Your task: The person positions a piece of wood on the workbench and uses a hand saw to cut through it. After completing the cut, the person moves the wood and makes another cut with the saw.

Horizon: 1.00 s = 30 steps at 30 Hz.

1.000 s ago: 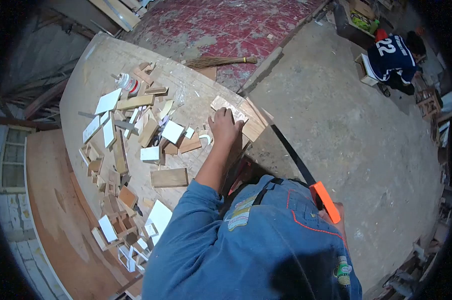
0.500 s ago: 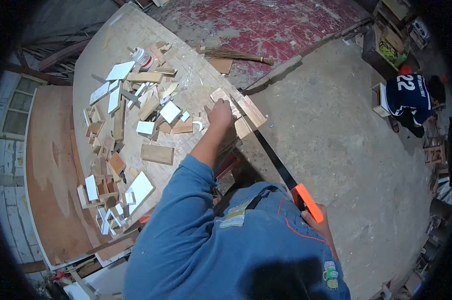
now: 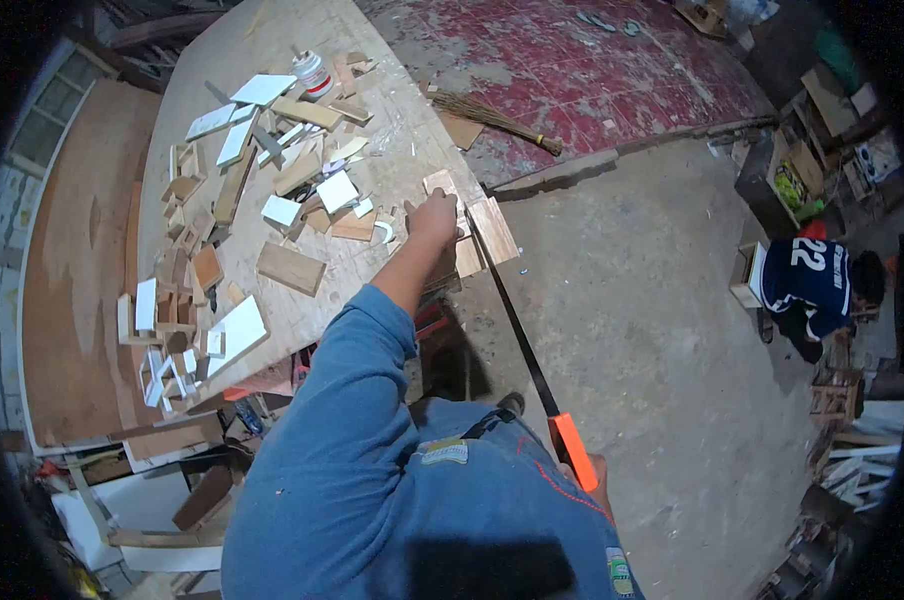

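The right hand (image 3: pixel 600 478) grips the orange handle of a handsaw (image 3: pixel 573 451). Its blade (image 3: pixel 519 332) lies across a wooden board (image 3: pixel 496 236) at the edge of the table (image 3: pixel 377 62). Wood shows on both sides of the blade; how deep any cut runs cannot be told. The left hand (image 3: pixel 433 217) presses on the board, though whether its fingers clasp it is unclear. A nearby person's jersey (image 3: pixel 804 282) reads "22"; the bottle's (image 3: pixel 313 76) red-and-white label is probably too small to read.

room: above concrete floor (image 3: pixel 662 300) right of saw (image 3: pixel 517 330), workbench (image 3: pixel 397 125) strip nearest broom (image 3: pixel 502 122) | obstacles: saw across workbench corner, wood scraps (image 3: pixel 297 172), bottle (image 3: pixel 313 75)
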Each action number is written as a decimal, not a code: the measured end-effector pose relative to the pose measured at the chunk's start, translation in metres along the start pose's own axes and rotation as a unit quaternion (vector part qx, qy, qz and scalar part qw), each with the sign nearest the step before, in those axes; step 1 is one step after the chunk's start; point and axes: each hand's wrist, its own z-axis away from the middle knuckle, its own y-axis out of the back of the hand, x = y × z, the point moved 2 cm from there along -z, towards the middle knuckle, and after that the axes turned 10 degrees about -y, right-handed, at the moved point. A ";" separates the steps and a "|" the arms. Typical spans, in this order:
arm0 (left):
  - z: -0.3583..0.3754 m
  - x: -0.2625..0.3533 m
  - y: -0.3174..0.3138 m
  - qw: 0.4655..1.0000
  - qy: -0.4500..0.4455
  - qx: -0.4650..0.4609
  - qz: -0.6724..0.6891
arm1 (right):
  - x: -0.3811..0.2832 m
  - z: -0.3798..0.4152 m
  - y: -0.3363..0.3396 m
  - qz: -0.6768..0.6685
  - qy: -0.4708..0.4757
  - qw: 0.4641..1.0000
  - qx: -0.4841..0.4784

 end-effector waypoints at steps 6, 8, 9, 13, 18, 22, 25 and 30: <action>-0.001 -0.008 -0.009 1.000 -0.017 0.007 -0.001 | -0.002 -0.004 -0.004 -0.011 -0.036 0.999 -0.006; -0.002 -0.007 -0.004 1.000 -0.015 -0.004 -0.004 | -0.004 0.005 -0.002 -0.007 -0.030 1.000 0.001; 0.001 -0.005 -0.003 1.000 -0.020 0.004 -0.004 | -0.008 0.004 -0.001 -0.005 -0.025 1.000 0.006; 0.002 -0.005 0.000 1.000 -0.023 0.006 -0.004 | -0.022 -0.013 -0.009 -0.006 -0.029 1.000 0.004; -0.006 -0.004 0.004 0.999 -0.019 -0.020 -0.018 | 0.004 0.021 0.008 0.016 -0.088 0.996 0.005; -0.003 -0.002 0.007 0.999 -0.019 -0.026 -0.038 | 0.042 0.031 0.011 0.204 -0.045 0.978 0.011; -0.004 0.001 0.007 0.999 -0.021 -0.018 -0.042 | 0.008 0.012 0.003 0.132 0.005 0.991 0.009; -0.007 -0.001 0.008 0.998 -0.018 -0.027 -0.054 | 0.015 0.043 0.023 0.083 -0.066 0.994 0.035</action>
